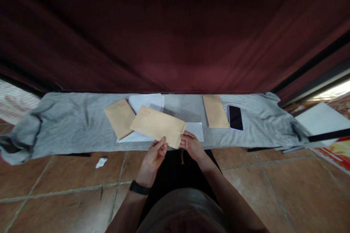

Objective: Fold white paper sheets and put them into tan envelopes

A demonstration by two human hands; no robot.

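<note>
A tan paper envelope [160, 123] with faint red print at its upper left corner is held tilted above the cloth. My left hand [156, 154] pinches its lower edge between thumb and fingers. At the envelope's right end, my right hand [191, 145] has its fingers against the edge and partly behind it, closed on it. Beneath lie white paper sheets [144, 101], partly hidden by the envelope. Another tan envelope [119, 118] rests to the left, partly overlapping the papers. White paper [195, 129] also shows just above my right hand.
A grey cloth [79, 123] covers the narrow bench. On its right side lie more tan envelopes [215, 111], apparently stacked, beside a dark-screened phone [235, 118]. A dark red curtain [175, 43] hangs behind. A crumpled white scrap [101, 162] is on the tiled floor.
</note>
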